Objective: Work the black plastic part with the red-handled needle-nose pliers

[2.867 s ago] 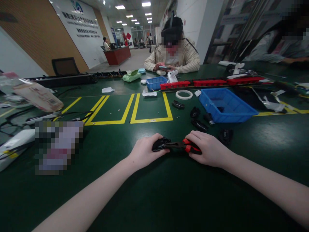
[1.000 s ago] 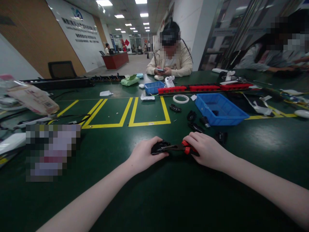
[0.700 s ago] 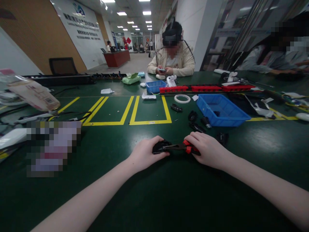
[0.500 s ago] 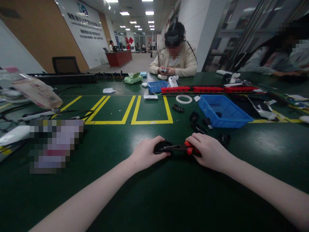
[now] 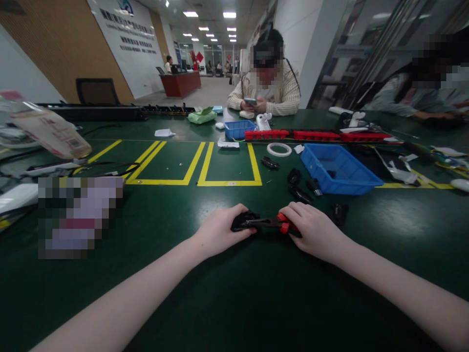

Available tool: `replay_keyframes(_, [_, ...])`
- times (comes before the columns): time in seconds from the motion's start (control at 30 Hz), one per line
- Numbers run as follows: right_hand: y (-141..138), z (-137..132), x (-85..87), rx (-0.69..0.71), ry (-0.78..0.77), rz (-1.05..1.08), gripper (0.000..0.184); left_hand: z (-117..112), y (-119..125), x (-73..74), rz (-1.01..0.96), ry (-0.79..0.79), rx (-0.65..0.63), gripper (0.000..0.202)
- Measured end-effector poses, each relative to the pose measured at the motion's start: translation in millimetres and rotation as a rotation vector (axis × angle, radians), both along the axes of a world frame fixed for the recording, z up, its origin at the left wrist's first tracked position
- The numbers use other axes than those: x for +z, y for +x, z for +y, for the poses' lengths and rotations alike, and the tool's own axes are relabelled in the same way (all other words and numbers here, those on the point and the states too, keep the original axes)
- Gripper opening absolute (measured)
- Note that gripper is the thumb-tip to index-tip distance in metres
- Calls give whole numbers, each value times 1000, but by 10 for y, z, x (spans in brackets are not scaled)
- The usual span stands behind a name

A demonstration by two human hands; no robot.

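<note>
My left hand (image 5: pixel 219 229) is closed around a small black plastic part (image 5: pixel 244 220) that rests on the green table (image 5: pixel 234 293). My right hand (image 5: pixel 311 229) grips the red handles of a pair of pliers (image 5: pixel 273 222). The dark jaws of the pliers reach left into the black part. Both hands lie low on the table, close together. Most of each handle is hidden under my fingers.
Several loose black parts (image 5: pixel 301 193) lie just beyond my right hand, beside a blue tray (image 5: pixel 340 168). Yellow tape boxes (image 5: pixel 205 168), a white tape ring (image 5: pixel 279 149) and red strips (image 5: pixel 315 134) lie further off. A person (image 5: pixel 266 88) sits opposite with a phone. Bags and cables (image 5: pixel 47 146) crowd the left.
Both hands keep the same hold on the black part and the pliers. Only the camera has shifted slightly.
</note>
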State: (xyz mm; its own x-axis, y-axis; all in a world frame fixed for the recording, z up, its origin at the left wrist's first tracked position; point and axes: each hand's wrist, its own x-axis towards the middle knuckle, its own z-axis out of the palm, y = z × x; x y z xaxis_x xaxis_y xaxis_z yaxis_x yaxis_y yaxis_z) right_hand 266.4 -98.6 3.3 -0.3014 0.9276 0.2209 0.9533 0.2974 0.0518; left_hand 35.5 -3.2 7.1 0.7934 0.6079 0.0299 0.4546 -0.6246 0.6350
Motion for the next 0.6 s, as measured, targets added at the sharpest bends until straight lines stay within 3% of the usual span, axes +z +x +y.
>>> replay_keyframes(0.6, [12, -6, 34, 62, 36, 14, 33, 7, 5, -13, 22, 52, -27, 27])
